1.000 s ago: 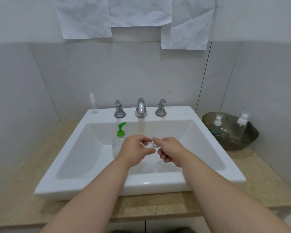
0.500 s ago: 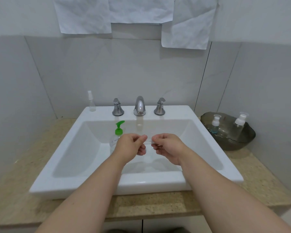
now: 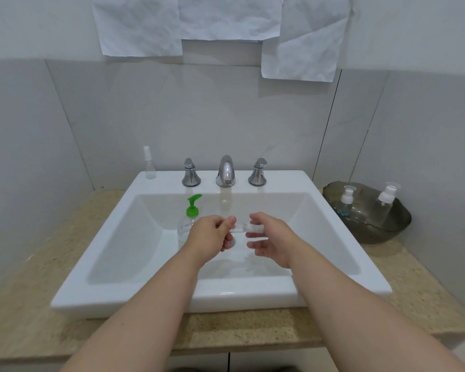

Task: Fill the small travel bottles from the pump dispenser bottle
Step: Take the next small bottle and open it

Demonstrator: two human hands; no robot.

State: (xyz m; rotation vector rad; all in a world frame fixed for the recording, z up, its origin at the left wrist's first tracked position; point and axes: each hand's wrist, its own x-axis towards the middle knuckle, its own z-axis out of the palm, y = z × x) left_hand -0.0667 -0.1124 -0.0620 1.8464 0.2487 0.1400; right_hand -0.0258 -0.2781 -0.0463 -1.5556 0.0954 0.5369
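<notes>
Since half a second ago, the right hand [image 3: 273, 241] has loosened, fingers now spread, only its thumb and forefinger touching a small clear travel bottle [image 3: 246, 228] held over the sink [image 3: 113, 267]. From the left: a spray bottle [image 3: 149, 163] stands on the sink's back corner, the green-topped pump bottle [image 3: 190, 218] stands in the basin, and the left hand [image 3: 212, 238] pinches the small bottle's other end. Two more small bottles [image 3: 346, 201] sit in a dark bowl [image 3: 381, 232].
</notes>
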